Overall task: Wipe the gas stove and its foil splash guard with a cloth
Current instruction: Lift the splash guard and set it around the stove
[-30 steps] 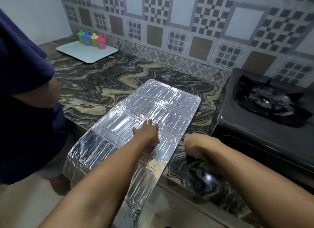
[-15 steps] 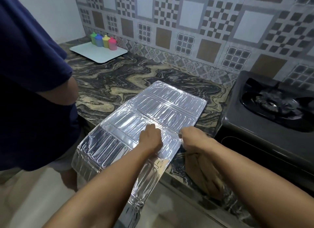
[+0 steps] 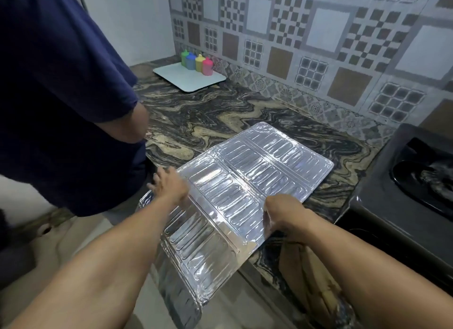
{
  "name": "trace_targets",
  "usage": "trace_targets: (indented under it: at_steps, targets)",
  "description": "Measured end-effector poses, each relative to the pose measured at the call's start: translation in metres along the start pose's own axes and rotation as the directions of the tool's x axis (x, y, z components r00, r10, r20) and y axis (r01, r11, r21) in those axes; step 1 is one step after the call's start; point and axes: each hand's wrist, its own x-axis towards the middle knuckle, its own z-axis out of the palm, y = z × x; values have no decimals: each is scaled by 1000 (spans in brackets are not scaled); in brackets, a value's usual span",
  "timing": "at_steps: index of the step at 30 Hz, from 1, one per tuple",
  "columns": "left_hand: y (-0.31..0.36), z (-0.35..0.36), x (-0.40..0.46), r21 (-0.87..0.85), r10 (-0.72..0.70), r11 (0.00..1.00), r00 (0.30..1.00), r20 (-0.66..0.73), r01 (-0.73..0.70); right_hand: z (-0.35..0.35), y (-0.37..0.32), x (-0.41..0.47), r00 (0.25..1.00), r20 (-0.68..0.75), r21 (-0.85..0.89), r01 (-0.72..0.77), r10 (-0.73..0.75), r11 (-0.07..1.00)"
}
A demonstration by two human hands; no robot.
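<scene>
We see the guard [image 3: 247,186] flat on the counter [image 3: 196,130], long axis from the stove [image 3: 402,194] side toward us, near end overhanging. Our right hand [image 3: 282,214] pinches its right edge; left hand [image 3: 169,185] lies spread at its left edge. No cloth visible.

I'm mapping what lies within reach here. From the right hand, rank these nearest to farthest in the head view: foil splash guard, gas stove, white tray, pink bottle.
1. Foil splash guard: the right hand grips its near edge.
2. Gas stove: just to the right of that hand.
3. White tray: far back left on the counter.
4. Pink bottle: at the tray's back edge, slightly beyond.
</scene>
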Motion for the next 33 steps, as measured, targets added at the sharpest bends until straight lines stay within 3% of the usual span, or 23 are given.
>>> trace_targets:
  at_steps: [2,5,9,12,16,23,29,33]
  targets:
    - [-19,-2,11,-57,-148,987,985,87,153,1,1,1,999,-40,-32,-4,3,999]
    - [-36,-1,15,-76,-163,981,975,152,176,4,5,5,997,-81,-64,-19,14,998]
    - [-40,-4,16,-115,-165,978,983,85,174,7,10,11,994,-103,-47,-43,38,998]
    - [-38,-21,18,-271,-179,947,984,4,174,-4,7,10,998,-37,-47,-50,48,998]
    - [-22,-61,16,-303,-81,951,996,-40,65,-27,-1,10,998,-32,-158,-55,50,986]
    - [25,-142,-10,-253,161,951,983,-90,-179,-111,-17,36,921,-382,-68,46,-69,997]
    - [60,-199,-42,-193,298,920,930,-215,-340,-197,-26,41,857,-464,-62,221,-224,973]
    - [74,-228,-62,-122,366,906,895,-254,-405,-233,-16,24,825,-518,-180,151,-225,972]
